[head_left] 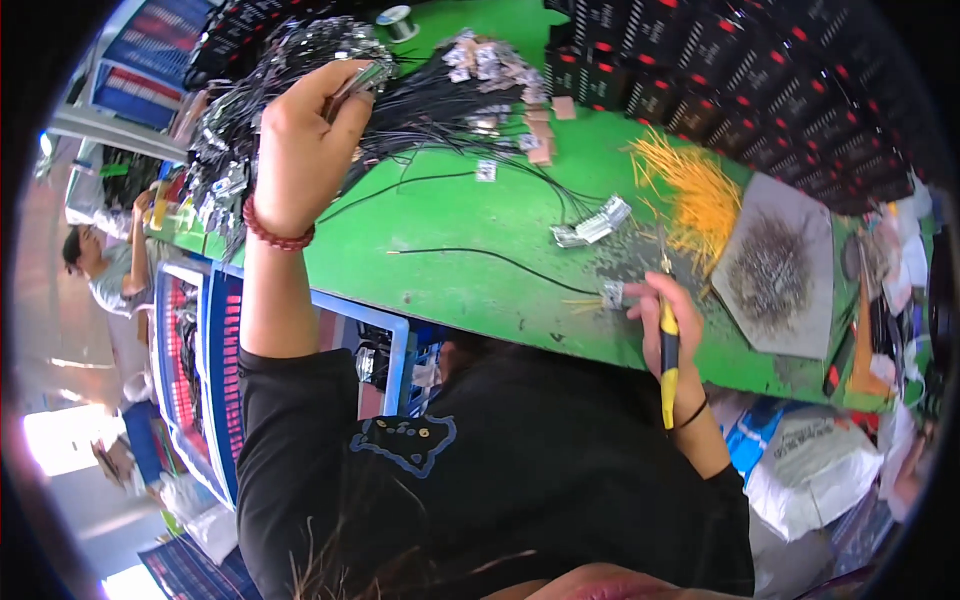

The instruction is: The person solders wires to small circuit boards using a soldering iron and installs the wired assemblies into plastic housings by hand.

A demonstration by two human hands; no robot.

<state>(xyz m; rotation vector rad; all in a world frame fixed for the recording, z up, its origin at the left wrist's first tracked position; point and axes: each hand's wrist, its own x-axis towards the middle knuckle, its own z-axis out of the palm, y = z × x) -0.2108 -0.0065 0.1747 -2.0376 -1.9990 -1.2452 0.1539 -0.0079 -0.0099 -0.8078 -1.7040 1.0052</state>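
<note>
My left hand [305,150] is raised over the far left of the green table, thumb and fingers closed on some shiny silver pieces [357,86]. Just behind it spreads a big heap of black wires with silver ends [310,45]. In my right hand [682,318] is a pair of yellow-and-black handled cutters [669,368], tips pointing away from me. The fingertips of that hand touch a small silver piece [613,293] with a black wire [490,256] running left from it. A short stack of silver pieces [592,224] with wires lies beyond.
Yellow strips [690,185] lie in a pile beside a grey tray [805,335] of dark clippings. Black boxes [720,75] are stacked along the far side. A wire spool [398,24] stands at the back. Another person [110,275] sits at far left. White sacks [815,460] rest below right.
</note>
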